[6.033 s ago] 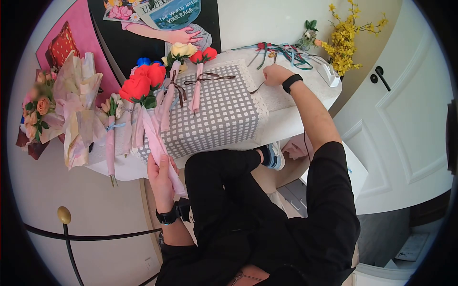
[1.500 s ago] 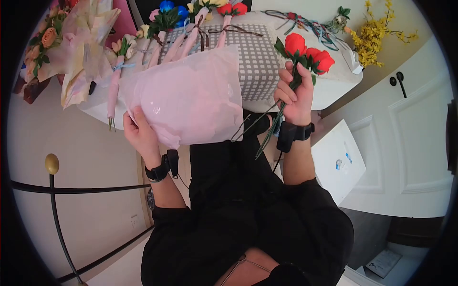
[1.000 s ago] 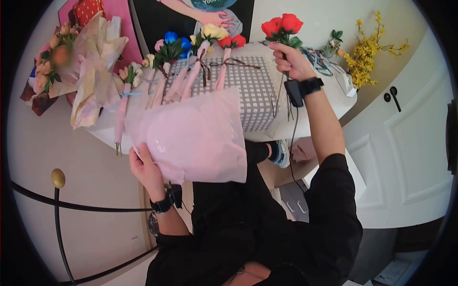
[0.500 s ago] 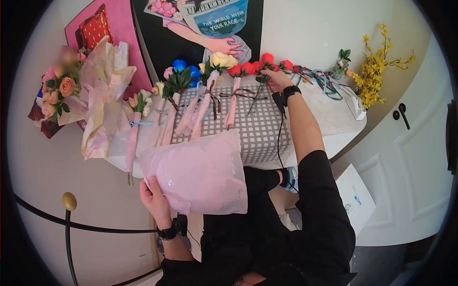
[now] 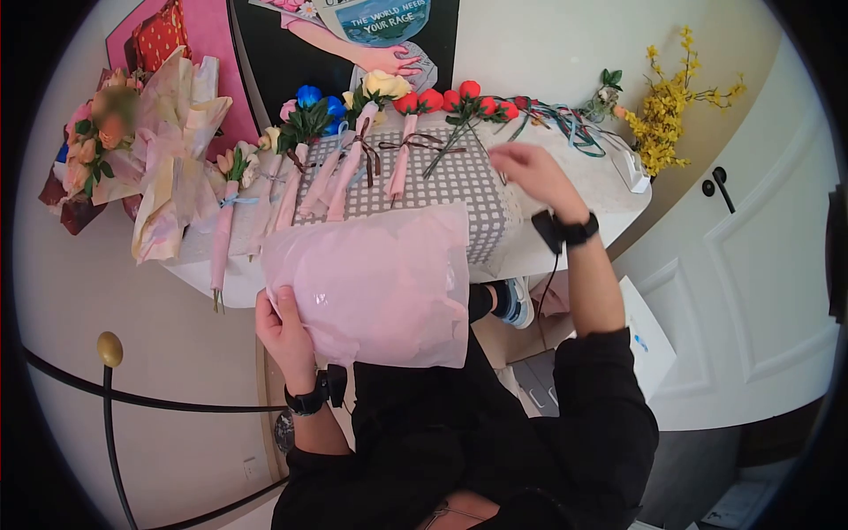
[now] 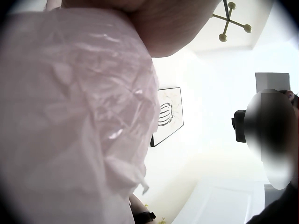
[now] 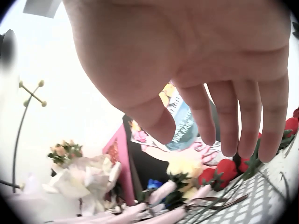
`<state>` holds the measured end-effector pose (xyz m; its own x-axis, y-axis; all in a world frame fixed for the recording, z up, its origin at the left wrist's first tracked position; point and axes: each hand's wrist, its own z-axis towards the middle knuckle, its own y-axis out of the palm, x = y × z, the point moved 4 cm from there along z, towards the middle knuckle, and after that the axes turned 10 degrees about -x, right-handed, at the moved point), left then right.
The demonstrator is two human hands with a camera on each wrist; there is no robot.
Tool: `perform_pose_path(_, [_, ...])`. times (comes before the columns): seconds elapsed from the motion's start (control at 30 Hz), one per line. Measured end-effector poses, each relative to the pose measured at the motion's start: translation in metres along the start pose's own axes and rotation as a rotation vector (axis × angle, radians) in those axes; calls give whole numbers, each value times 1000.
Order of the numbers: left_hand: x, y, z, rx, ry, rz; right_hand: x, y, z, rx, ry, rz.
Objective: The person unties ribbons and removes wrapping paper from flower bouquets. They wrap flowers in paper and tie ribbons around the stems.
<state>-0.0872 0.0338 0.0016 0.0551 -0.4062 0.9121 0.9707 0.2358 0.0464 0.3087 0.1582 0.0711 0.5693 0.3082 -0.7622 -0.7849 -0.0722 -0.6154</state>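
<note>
My left hand [image 5: 284, 331] pinches the left edge of a clear plastic bag [image 5: 380, 291] filled with pink wrapping paper, held above my lap. In the left wrist view the crinkled bag [image 6: 84, 116] takes up much of the picture. My right hand [image 5: 539, 181] hovers over the right part of the table, holding nothing; the right wrist view shows its fingers [image 7: 226, 121] loosely extended. Left of it, loose red roses [image 5: 473, 97] lie with bare green stems on the grey checked cloth [image 5: 450, 190]. Beside them lie red roses wrapped in pink paper [image 5: 400, 168], tied with brown ribbon.
More pink-wrapped flowers, blue roses [image 5: 309, 95] and a cream rose [image 5: 386, 84] among them, lie in a row leftward. A large bouquet [image 5: 102, 141] stands at far left. Ribbons [image 5: 565, 119], a white power strip [image 5: 625, 168] and yellow flowers [image 5: 667, 115] are at right.
Six seconds ago my left hand held pink-wrapped red roses; by 1.5 seconds ago it held the bag. My right hand has laid the loose red roses on the table, released them and drawn back.
</note>
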Motion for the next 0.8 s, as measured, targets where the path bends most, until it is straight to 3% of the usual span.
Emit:
perform_pose_path(0.07, [9, 7, -3, 3, 9, -35, -20, 28, -51, -135, 93, 277])
perform_pose_path(0.1, [15, 12, -3, 8, 35, -70, -26, 43, -75, -181, 95, 261])
perform_pose_path(0.13, [19, 16, -3, 12, 65, -105, -31, 57, -98, -187, -1, 240])
perform_pose_path(0.17, [21, 20, -5, 10, 67, -105, -29, 72, -119, -181, 58, 254])
perform_pose_path(0.2, [20, 24, -6, 6, 85, -147, -29, 92, -132, -168, 17, 494])
perform_pose_path(0.27, [18, 34, -9, -7, 98, -186, -13, 117, -151, -171, 262, 654])
perform_pose_path(0.3, [17, 40, -11, -10, 121, -185, 0, 129, -161, -163, 266, 661])
perform_pose_path(0.33, [17, 45, -12, -13, 145, -186, 9, 140, -168, -116, 195, 841])
perform_pose_path(0.37, [16, 52, -13, -9, 110, -214, 19, 145, -175, -65, 117, 1015])
perform_pose_path(0.47, [13, 71, -15, -22, 91, -328, -5, 146, -190, -53, 151, 1254])
perform_pose_path(0.53, [12, 86, -13, -16, 75, -375, 12, 140, -194, -41, 160, 1303])
perform_pose_path(0.6, [0, 107, -10, -237, 48, -405, 34, 127, -192, -35, 168, 1353])
perform_pose_path(0.67, [-11, 116, -5, -238, 28, -309, 55, 86, -182, 268, 10, 1448])
perform_pose_path(0.73, [-6, 128, -5, -453, -40, -471, 61, 40, -166, 629, -55, 1356])
perform_pose_path(0.8, [-10, 126, -8, -463, -39, -439, 82, -3, -152, 794, -64, 1332])
